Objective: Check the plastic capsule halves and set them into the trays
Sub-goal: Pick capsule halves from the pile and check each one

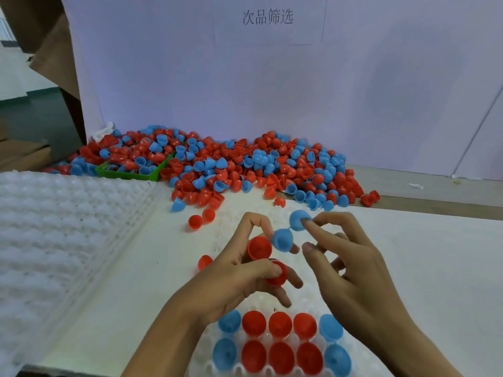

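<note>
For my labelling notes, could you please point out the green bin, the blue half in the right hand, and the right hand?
Green bin (128, 174), head view, front wall.
Blue half (298, 220), head view, dome.
Right hand (351, 268), head view, back.

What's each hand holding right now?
Left hand: holds two red capsule halves and a blue capsule half.
Right hand: pinches another blue half at its fingertips.

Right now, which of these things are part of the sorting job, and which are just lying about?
Part of the job:
- left hand holding red halves
- right hand pinching a blue half
- pile
- tray with filled rows
- spare tray

Lying about:
- green bin
- cardboard
- sign
</note>
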